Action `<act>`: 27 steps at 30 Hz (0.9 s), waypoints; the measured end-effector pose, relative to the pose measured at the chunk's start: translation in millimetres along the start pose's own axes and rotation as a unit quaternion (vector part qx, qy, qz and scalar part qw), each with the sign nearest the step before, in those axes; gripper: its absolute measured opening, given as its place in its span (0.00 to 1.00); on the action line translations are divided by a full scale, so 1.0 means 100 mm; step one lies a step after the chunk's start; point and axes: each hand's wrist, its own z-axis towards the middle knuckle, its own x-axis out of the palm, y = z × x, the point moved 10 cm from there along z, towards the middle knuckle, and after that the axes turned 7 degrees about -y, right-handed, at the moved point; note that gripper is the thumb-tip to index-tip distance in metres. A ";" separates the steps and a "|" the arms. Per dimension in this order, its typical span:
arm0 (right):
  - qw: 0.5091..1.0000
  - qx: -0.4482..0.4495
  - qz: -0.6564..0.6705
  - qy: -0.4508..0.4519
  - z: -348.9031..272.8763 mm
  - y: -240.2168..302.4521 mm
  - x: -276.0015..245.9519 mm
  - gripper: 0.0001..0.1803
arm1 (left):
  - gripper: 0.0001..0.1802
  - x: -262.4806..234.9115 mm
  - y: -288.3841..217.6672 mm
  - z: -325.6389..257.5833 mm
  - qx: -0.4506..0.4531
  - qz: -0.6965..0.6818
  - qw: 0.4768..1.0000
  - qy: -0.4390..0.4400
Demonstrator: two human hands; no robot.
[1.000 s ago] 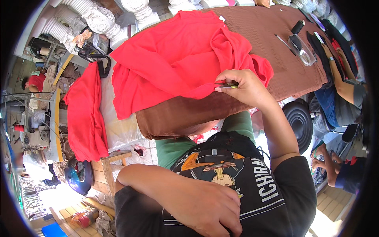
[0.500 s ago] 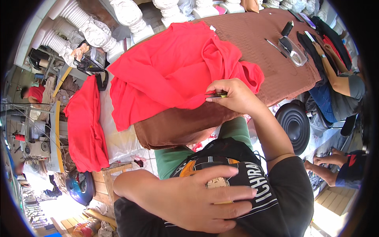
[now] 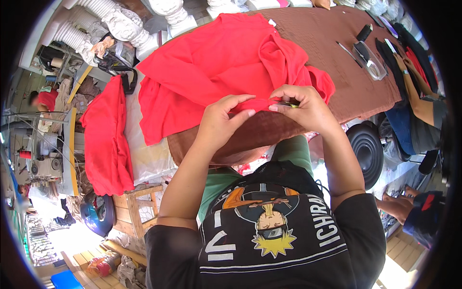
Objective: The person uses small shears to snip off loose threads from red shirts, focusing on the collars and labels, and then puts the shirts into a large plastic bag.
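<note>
A red long-sleeved garment (image 3: 207, 67) lies spread in folds over the brown cloth on the table. My left hand (image 3: 222, 118) is closed in a pinch on the garment's near edge. Close to its right, my right hand (image 3: 308, 108) grips small thread snips (image 3: 290, 104), mostly covered by the fingers. The thumb and forefinger of that hand also meet the red edge, which is stretched between both hands. Whether the blades touch the fabric is hard to make out.
Another red garment (image 3: 107, 139) hangs at the left table edge. On the brown cloth (image 3: 337, 43) lie a pen (image 3: 349, 54), a black spool (image 3: 364, 32) and a clear case (image 3: 373, 65). At the right, a co-worker's hands (image 3: 402, 62) rest on dark fabric. White balusters (image 3: 173, 14) line the back.
My left hand has risen from in front of my chest to the table and pinched the garment's edge. My right hand keeps the snips and sits slightly farther right in the picture.
</note>
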 end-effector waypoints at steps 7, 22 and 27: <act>0.999 0.035 0.022 0.008 0.02 -0.09 0.00 0.10 | 0.09 -0.02 0.14 0.05 -0.040 -0.102 0.992 -0.056; 0.970 -0.219 -0.080 -0.072 -0.06 0.64 -0.08 0.11 | 0.10 -0.03 0.25 0.05 -0.120 -0.209 0.969 -0.053; 0.959 -0.237 -0.149 -0.039 -0.08 0.61 0.02 0.10 | 0.10 -0.02 0.22 0.06 -0.115 -0.207 0.970 -0.049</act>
